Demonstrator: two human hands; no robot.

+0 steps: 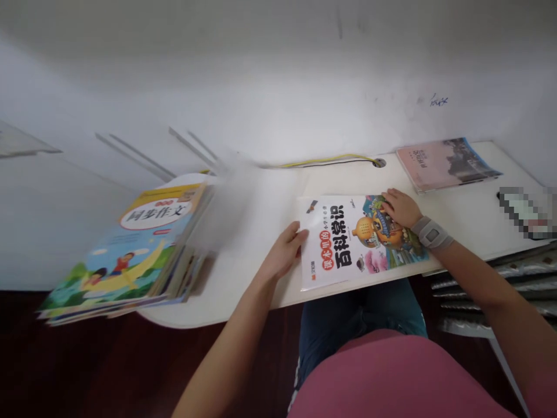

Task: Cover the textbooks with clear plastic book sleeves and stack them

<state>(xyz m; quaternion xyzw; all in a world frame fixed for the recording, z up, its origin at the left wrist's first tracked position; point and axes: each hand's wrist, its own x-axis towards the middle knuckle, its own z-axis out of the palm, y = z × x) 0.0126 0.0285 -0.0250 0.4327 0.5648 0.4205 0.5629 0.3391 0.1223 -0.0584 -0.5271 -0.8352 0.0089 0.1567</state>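
Note:
A book with a white cover (322, 261), large Chinese lettering and a colourful cartoon picture lies on the white table in front of me. My left hand (285, 249) is at its left edge, thumb and fingers closed against that side. Across the far right part of the cover rests my right hand (400, 209), its fingers laid out flat over the picture. A grey band (433, 234) circles the right wrist. Left of the book, a whitish, see-through shape (235, 203) is smeared by blur, and I cannot make out what it is.
At the left stands a tall stack of books (130, 249), a blue and yellow one on top. A pink book (435, 165) lies at the back right, near a blurred-out phone-like object (526, 212). A yellow cable (322, 161) runs along the wall into a table hole.

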